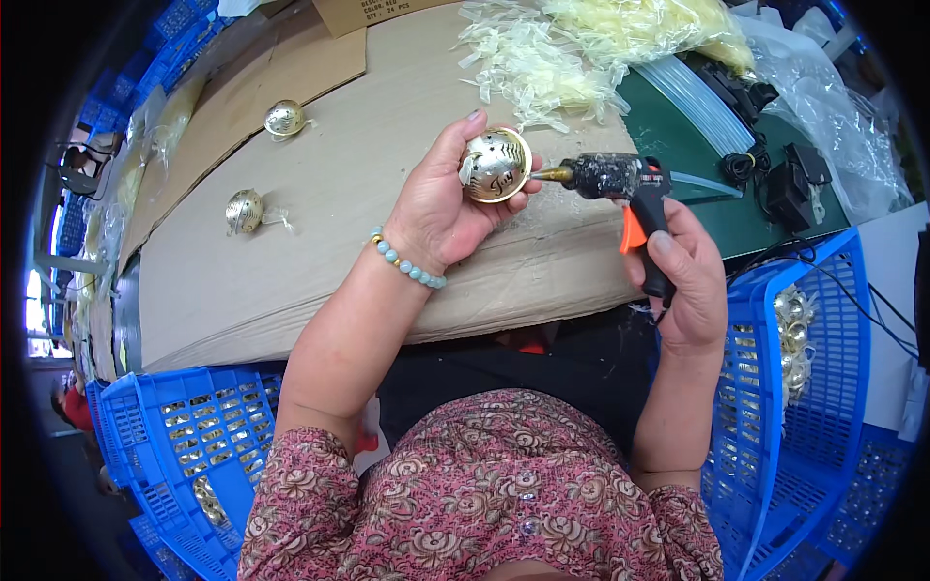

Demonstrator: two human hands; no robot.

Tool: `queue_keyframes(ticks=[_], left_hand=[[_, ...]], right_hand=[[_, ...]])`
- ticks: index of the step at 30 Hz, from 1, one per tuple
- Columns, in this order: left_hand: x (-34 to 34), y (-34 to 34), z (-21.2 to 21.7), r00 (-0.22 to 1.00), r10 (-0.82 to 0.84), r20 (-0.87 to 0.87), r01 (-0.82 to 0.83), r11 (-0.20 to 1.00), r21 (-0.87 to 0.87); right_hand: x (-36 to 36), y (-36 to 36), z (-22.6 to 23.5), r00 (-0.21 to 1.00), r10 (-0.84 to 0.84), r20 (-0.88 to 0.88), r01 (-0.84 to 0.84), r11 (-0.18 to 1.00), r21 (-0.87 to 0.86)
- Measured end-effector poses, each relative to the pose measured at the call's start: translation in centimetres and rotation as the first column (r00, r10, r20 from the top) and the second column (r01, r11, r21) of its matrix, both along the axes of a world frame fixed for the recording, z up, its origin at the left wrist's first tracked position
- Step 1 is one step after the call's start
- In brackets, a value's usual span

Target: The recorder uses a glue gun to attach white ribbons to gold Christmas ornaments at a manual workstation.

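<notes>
Cupped in my left hand (444,186) is a shiny gold half-ball ornament (492,169) with dark patterns and lettering, its rim turned toward the right. My right hand (693,276) grips a black hot glue gun (620,176) by its handle, near the orange trigger (634,230). The brass nozzle (552,174) points left, at or very close to the ornament's rim; whether they touch I cannot tell. A clear glue stick (707,184) sticks out of the gun's back. Two more gold ornaments, an upper one (285,118) and a lower one (244,211), lie on the cardboard to the left.
Brown cardboard (339,261) covers the table. Pale yellow plastic strips (542,58) are heaped at the back, beside a bundle of clear glue sticks (693,97). Black adapters and cords (794,184) lie at right. Blue crates stand at left (194,455) and right (746,387), holding gold ornaments.
</notes>
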State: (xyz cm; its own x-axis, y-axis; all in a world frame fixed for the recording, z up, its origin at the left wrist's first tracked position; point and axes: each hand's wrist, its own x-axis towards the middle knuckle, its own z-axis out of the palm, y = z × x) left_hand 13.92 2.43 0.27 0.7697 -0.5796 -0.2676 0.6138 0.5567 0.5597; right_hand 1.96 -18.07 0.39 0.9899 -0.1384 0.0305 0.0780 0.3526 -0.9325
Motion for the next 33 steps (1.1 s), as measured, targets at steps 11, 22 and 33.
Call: queue_keyframes(ticks=[11,22,33], left_hand=[[-0.2,-0.2,-0.1,0.999,0.027,-0.018,-0.026,0.999,0.022],[0.0,-0.1,-0.6,1.0,0.021,-0.008,-0.021,0.999,0.025],[-0.2,0.3,0.5,0.983,0.146,0.107,-0.158,0.981,0.114]], right_hand=[[1.1,2.3,0.8,0.998,0.044,0.039,-0.042,0.998,-0.047],[1.3,3.1,0.2,0.998,-0.019,0.054,0.024,0.997,-0.076],[1.4,-4.4,0.1,0.929,-0.36,0.09,0.333,0.703,-0.629]])
